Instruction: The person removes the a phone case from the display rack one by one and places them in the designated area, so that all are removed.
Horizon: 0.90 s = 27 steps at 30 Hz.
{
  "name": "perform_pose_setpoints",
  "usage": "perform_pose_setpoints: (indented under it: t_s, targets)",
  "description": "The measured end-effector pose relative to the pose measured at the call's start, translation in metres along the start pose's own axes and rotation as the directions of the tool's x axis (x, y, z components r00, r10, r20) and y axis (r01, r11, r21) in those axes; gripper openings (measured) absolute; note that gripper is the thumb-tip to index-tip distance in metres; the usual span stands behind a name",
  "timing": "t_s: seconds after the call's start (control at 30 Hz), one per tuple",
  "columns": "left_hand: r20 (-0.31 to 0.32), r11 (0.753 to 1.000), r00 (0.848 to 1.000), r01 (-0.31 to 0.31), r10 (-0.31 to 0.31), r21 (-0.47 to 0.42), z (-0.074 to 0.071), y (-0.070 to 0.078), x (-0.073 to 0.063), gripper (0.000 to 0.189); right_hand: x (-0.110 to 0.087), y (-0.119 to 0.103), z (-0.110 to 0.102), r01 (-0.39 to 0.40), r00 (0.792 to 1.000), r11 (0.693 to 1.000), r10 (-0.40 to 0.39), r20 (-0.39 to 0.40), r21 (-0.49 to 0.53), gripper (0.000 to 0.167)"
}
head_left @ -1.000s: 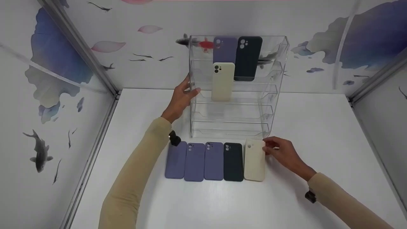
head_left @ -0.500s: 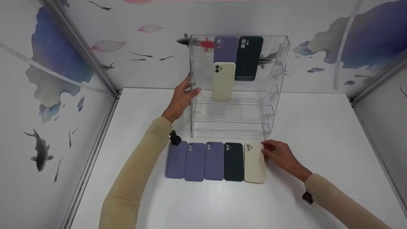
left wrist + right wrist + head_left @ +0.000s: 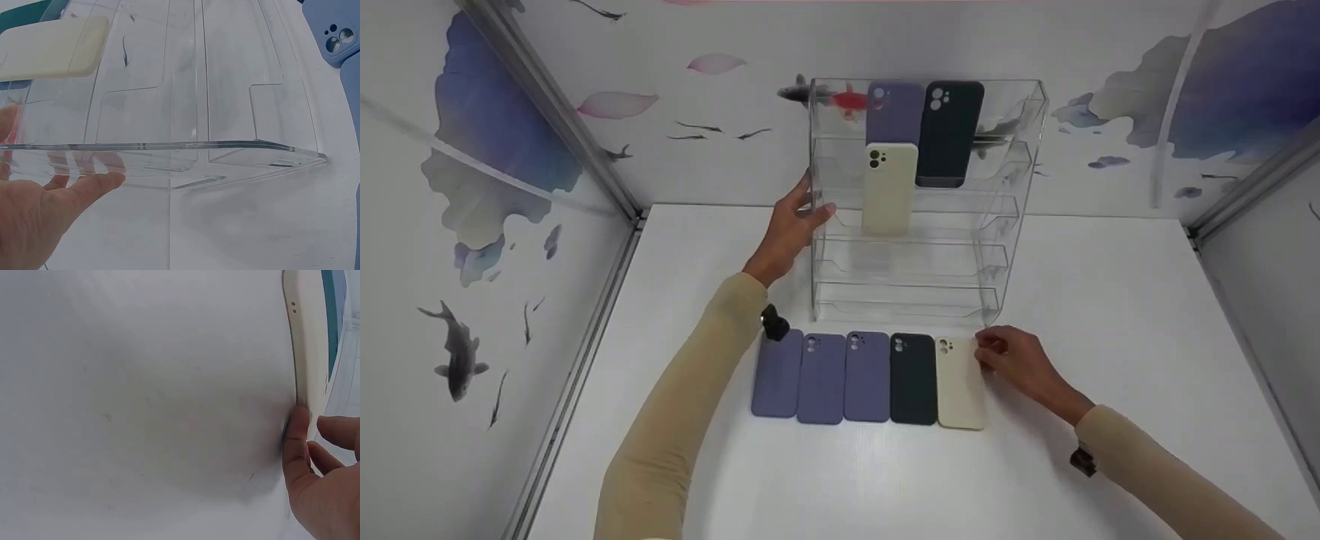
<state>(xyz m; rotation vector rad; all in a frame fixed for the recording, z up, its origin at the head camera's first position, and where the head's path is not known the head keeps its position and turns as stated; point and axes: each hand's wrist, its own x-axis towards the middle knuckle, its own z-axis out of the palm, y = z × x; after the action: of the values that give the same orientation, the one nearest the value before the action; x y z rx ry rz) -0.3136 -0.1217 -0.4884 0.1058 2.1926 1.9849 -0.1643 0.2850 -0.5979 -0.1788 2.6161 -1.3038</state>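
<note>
While the fingers (image 3: 295, 453) of the right hand (image 3: 1024, 364) bend loosely and the thumb stands apart from them, one fingertip touches the side edge of a cream case (image 3: 961, 386) near its upper right corner. With thumb and fingers, the left hand (image 3: 786, 236) grips the left side panel of one clear rack (image 3: 907, 284). Lying flat on the white worktop (image 3: 840, 487), the cream case is last at the right end of a row of five, as the head view has it; next to it come one dark green case (image 3: 914, 382) and three purple cases (image 3: 868, 382), side by side. Just behind the row stands the rack with its stepped tiers, bearing three more: a fourth purple case (image 3: 894, 116) and a second dark green case (image 3: 950, 135) next to each other near the top, and a second cream case (image 3: 889, 199) lower down, covering the bottom of the purple one. Two tan sleeves (image 3: 679, 412) reach in, each with one black device (image 3: 774, 322) at the wrist; the left one overlaps the leftmost purple case. Around the worktop rise white walls (image 3: 645, 169) printed with fish, petals and large bluish leaves.
</note>
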Motion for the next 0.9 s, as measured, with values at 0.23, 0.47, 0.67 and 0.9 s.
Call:
perform_pose_setpoints:
  t_s: [0.23, 0.47, 0.67, 0.9]
  targets:
    - [0.006, 1.000, 1.000, -0.001, 0.001, -0.015, 0.001, 0.002, 0.001, 0.087, 0.002, -0.013, -0.014, 0.101, 0.994, 0.995, -0.099, -0.055, 0.019, 0.029]
    - [0.005, 1.000, 1.000, -0.007, 0.007, -0.015, 0.002, 0.003, -0.001, 0.087, 0.008, -0.038, -0.033, 0.181, 0.975, 0.983, -0.183, -0.123, -0.030, 0.028]
    - [-0.010, 1.000, 1.000, 0.014, -0.014, -0.007, 0.003, 0.003, 0.000, 0.086, 0.011, -0.059, -0.047, 0.240, 0.955, 0.970, -0.245, -0.165, -0.048, 0.027]
    - [-0.011, 1.000, 1.000, 0.019, -0.019, -0.009, 0.001, 0.002, -0.001, 0.086, 0.017, -0.079, -0.062, 0.314, 0.924, 0.944, -0.328, -0.197, -0.098, 0.025]
